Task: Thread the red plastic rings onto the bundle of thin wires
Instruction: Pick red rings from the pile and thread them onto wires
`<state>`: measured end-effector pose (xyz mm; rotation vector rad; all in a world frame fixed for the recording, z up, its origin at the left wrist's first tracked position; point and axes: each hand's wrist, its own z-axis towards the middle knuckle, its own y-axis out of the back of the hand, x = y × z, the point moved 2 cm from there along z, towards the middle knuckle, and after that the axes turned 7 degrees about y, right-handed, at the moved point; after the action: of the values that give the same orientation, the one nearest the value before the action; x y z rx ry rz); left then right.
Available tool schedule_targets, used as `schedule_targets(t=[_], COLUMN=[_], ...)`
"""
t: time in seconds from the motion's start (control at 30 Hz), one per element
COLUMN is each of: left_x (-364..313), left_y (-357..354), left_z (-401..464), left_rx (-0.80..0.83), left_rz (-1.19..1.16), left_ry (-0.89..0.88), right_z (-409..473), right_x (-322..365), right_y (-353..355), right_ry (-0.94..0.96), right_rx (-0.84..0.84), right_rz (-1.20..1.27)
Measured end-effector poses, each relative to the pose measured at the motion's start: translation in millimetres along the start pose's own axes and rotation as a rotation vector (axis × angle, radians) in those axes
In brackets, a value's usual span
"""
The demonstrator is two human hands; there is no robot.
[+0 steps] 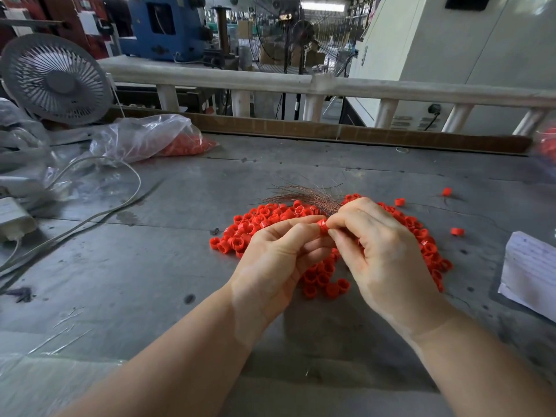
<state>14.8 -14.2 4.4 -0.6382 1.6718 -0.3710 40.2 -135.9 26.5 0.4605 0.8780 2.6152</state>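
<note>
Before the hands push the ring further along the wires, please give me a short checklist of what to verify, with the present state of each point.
1. Ring held: a red ring is pinched between the left hand and the right hand: ok.
2. Wire bundle held by the right hand: seems so, grip hidden: cannot tell.
3. Wires passing through the ring: hidden by the fingers: cannot tell.
4. Free wire ends together: they fan apart: not ok.
5. More rings in reach: the pile of rings lies under the hands on the table: ok.
</note>
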Motion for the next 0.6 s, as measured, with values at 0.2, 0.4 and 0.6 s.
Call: schedule_targets(t=[0.2,0.4,0.6], left_x=[2.7,3.1,2.3], left_y=[0.9,-0.1,-3.3], left_z=[3.8,3.2,0.6], left_rx=[0.010,0.005,0.003], left_rz=[0.058,0.097,0.111], left_ry=[-0.002,0.008,0.005], right_z=[-2.8,-4.0,-2.9], right_x=[6.4,8.6,8.1], right_y=[-4.7,-6.8,-7.0], right_ry=[-0.044,-0.048,-0.079], right_rx=[-0.047,-0.048,-0.085], right_rz=[-0.089,-0.233,-0.196])
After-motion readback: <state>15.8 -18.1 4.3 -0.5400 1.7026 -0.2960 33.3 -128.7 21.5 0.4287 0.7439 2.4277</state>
